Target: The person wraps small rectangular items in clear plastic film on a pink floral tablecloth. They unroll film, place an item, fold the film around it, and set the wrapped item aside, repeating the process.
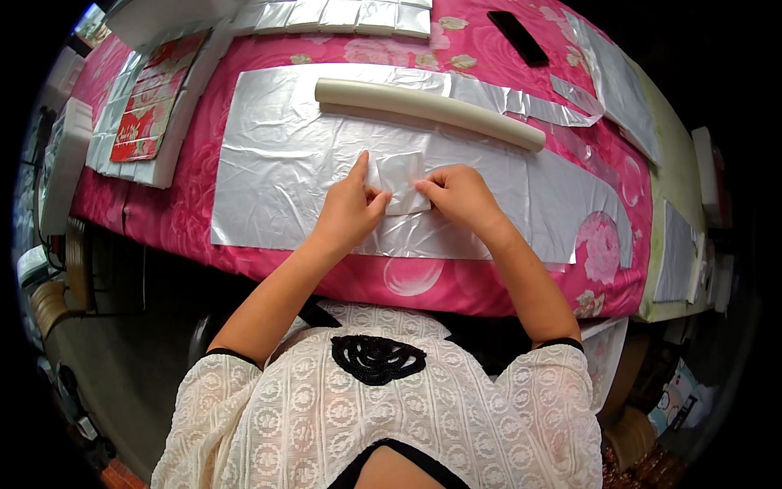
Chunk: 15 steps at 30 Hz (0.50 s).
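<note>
A small square of folded, translucent plastic film (402, 173) lies in front of me on a wide silvery plastic sheet (273, 171). My left hand (346, 208) is closed at the film's left edge, its thumb against the film and its index finger stretched out forward. At the right edge, my right hand (464, 196) pinches the film between thumb and curled fingers. Just beyond both hands, a long cream-coloured tube (432, 111) rests slantwise across the sheet. Whatever lies under the fingertips is hidden.
A pink flowered cloth (326, 281) covers the table. Stacked white packets (342, 16) stand at the back, with more under a red patterned packet (155, 102) at left. A black phone (519, 38) lies far right, near a loose silvery strip (562, 112) and further sheets (619, 90).
</note>
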Motion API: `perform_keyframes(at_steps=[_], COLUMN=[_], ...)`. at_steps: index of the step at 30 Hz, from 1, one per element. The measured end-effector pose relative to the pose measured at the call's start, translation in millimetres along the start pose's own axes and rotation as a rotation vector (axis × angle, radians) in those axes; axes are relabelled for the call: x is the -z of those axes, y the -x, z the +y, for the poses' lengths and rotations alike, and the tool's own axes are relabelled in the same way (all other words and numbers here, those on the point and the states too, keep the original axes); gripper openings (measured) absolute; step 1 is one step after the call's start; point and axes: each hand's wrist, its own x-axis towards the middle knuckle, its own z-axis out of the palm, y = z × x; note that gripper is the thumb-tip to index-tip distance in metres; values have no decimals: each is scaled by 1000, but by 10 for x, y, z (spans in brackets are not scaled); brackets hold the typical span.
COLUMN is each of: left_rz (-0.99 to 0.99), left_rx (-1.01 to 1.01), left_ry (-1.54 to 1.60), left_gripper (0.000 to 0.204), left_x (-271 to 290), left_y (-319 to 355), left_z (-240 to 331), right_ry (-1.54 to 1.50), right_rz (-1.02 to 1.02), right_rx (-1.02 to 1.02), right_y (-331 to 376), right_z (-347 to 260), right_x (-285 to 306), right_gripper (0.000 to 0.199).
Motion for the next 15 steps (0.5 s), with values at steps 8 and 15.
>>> perform_keyframes(at_steps=[8,15], left_rz=[-13,37], left_rx=[44,-680], left_ry=[39,-393], left_gripper=[72,54], left_x=[112,61], left_y=[-121,-56], left_z=[27,69], right_ry=[-34,-13], right_rz=[-128,-160], right_rx=[-202,-218], right_y=[-86,-146], right_z=[-85,-23], right_x=[65,43], right_gripper=[28,27])
